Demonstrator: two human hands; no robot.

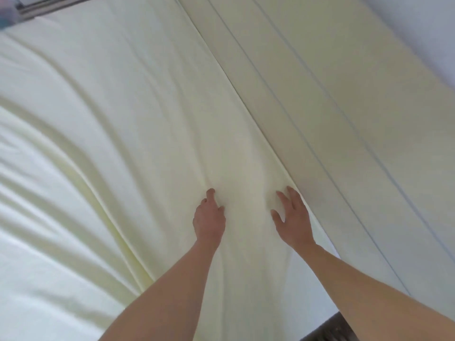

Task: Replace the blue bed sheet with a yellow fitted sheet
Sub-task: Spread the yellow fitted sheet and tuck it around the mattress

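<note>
Pale yellow fitted sheet [128,124], spread flat over the bed, rippled with long diagonal folds at left, far-right edge lying along the wall.

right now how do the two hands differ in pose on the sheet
The left hand has its fingers curled, bunching the yellow sheet; the right hand has its fingers spread and fairly straight, pressing flat. The left hand sits further in on the bed, while the right hand lies against the sheet's edge beside the headboard. Both rest on the sheet, arms reaching forward.
</note>
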